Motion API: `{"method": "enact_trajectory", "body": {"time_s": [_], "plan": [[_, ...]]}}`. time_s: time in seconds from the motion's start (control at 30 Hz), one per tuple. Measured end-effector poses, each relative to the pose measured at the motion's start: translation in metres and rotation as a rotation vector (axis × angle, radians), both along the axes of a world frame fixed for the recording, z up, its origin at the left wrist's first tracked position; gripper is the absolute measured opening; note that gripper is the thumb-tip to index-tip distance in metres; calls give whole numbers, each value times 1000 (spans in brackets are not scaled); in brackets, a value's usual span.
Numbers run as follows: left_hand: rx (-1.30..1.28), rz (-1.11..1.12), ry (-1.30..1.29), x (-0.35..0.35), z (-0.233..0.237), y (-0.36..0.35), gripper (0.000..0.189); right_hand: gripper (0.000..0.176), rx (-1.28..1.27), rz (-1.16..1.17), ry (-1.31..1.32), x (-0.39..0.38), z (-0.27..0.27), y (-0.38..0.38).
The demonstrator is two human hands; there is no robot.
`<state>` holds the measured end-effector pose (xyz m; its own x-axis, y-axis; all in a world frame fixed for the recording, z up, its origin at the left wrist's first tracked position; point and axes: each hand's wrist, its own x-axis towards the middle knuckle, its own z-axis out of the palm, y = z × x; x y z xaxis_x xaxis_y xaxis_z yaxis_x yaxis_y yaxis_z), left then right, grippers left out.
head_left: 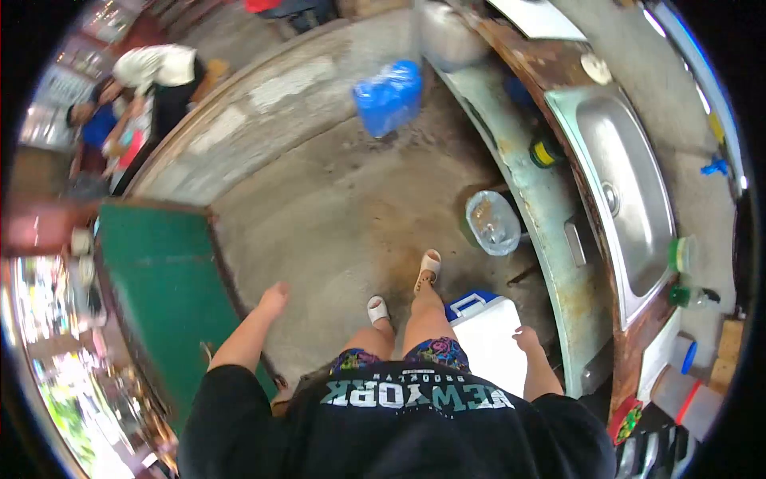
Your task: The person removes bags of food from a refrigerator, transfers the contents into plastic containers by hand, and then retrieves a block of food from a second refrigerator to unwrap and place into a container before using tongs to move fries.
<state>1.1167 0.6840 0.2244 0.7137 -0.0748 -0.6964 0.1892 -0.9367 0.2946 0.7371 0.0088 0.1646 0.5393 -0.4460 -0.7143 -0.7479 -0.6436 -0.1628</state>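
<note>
My left hand point(275, 296) hangs over the bare floor beside the green panel, its fingers loosely curled and slightly blurred, with nothing visible in them. At the right edge of a white cooler box point(488, 339) is my right hand point(526, 338), its fingers bent inward. Whether it touches the cooler, or holds something small, I cannot make out. The cooler has a blue body and a white handle point(469, 306), and stands by my right leg.
A lined waste bin point(492, 223) stands ahead, before the counter with the steel sink point(626, 191). A blue plastic bag point(388, 97) lies near the low concrete wall point(295, 84). The green panel point(163, 267) borders the left. People point(128, 128) are beyond the wall.
</note>
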Motion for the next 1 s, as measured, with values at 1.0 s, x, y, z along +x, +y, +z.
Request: {"method": "enact_trajectory", "body": {"time_s": [1.0], "plan": [[232,1823,99,-1201,77,-26,33,26,541,1978,-84,-192,267,681]]}}
